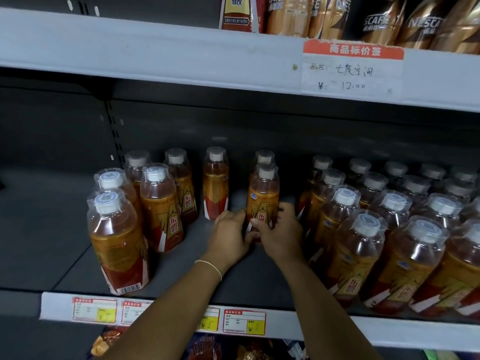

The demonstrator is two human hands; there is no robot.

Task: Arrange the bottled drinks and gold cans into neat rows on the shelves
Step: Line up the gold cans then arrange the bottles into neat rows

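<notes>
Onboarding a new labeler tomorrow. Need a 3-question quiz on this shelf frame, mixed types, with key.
1. Of the left hand and right hand, which grips the middle bottle? A) left only B) right only C) both
2. True or false: the tightly packed bottles stand left of that bottle.
3. Fill in: the handwritten price tag on the upper shelf edge reads ¥ ____.
Key: 1 C. 2 false, they stand to its right. 3 12.00.

Bottles glossy clear plastic; shelf matt dark metal; price tags paper.
</notes>
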